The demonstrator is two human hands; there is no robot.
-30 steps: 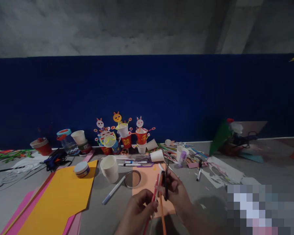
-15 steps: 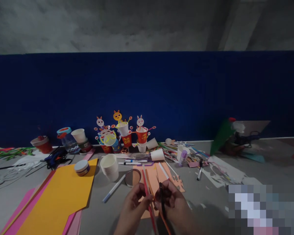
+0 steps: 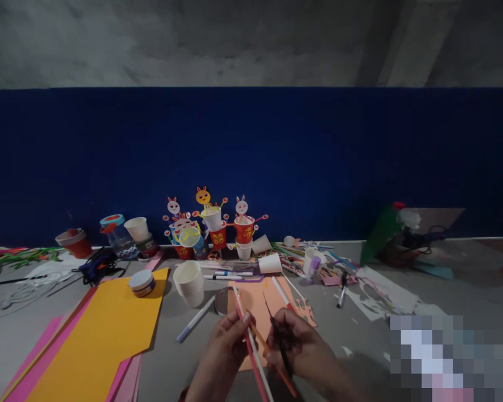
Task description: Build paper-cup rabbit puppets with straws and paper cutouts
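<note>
My left hand point(image 3: 224, 346) pinches a bundle of thin straws point(image 3: 251, 349), red, white and orange, which slant from upper left to lower right. My right hand point(image 3: 295, 343) is closed round dark scissors point(image 3: 279, 338) whose blades point up beside the straws. Under both hands lies a sheet of peach paper point(image 3: 260, 304) on the grey table point(image 3: 360, 340).
A stack of white paper cups point(image 3: 188, 282), a roll of tape point(image 3: 222, 301), pens point(image 3: 195, 319), a small jar point(image 3: 141, 282) and orange and pink sheets point(image 3: 96, 340) lie to the left. Decorated cup figures point(image 3: 212, 226) stand by the blue wall. Paper scraps clutter the right.
The straws have tilted from pointing up and slightly right to slanting up-left. Both hands have dropped a little toward me, and the scissors have swung with the right hand.
</note>
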